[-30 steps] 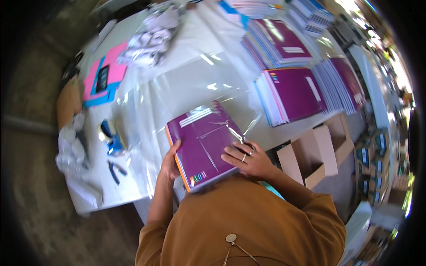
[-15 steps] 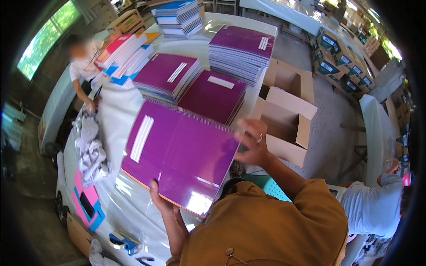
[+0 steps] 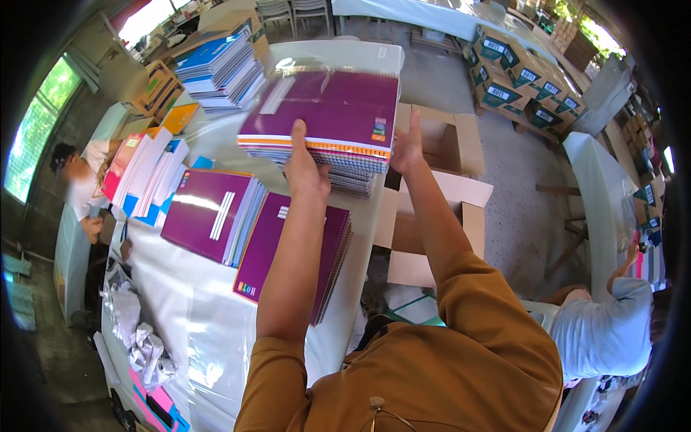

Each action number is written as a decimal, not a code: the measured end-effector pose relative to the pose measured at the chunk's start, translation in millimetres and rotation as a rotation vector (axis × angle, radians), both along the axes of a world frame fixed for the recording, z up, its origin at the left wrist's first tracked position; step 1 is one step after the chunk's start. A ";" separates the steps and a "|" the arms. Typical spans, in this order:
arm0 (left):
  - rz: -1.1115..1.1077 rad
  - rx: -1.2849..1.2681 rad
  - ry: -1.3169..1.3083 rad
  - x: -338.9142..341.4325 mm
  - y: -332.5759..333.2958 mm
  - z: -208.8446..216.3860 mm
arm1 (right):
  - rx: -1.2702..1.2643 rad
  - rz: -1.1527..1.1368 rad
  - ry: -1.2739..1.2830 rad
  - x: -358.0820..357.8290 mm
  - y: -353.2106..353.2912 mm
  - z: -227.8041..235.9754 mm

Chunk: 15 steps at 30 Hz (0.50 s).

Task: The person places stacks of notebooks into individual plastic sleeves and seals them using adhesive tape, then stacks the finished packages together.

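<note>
Purple notebook (image 3: 338, 108) may skew on its stack (image 3: 354, 180) if pushed unevenly: left hand (image 3: 306, 169) pinches it, right hand (image 3: 408, 151) stands open alongside, contact unclear.

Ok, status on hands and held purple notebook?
Left hand gripping purple spiral notebook. Right hand open at its right edge. Positioned over notebook stack; no obstruction visible.

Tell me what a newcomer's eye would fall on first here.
Probably the glossy purple notebook at upper centre, over a tall stack, the left grip on its near edge. Next, the open cardboard boxes right of the table, and the bright green window at far left.
</note>
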<state>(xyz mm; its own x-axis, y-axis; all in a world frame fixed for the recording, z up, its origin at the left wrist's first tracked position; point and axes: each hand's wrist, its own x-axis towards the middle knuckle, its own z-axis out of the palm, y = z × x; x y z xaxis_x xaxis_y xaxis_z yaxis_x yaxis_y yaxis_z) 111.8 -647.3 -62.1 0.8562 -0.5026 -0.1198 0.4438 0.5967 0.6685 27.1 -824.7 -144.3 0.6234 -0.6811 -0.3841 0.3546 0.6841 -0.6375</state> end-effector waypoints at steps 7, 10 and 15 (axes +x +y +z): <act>-0.324 0.891 -0.204 22.0 7.7 -44.4 | -0.144 0.074 -0.163 -0.3 12.4 10.8; -0.211 0.578 -0.045 5.5 -0.9 -36.9 | -0.222 0.008 -0.286 2.0 25.3 21.0; -0.452 0.194 0.086 19.6 -6.0 -21.7 | -0.202 -0.130 -0.318 13.1 79.8 25.2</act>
<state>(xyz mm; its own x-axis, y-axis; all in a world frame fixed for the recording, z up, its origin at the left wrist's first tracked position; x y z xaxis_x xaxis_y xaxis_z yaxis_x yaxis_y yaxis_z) 131.4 -653.3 -83.8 0.5407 -0.7825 -0.3087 0.6880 0.2003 0.6975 40.2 -744.9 -119.2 0.5929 -0.8045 -0.0360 0.6316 0.4923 -0.5989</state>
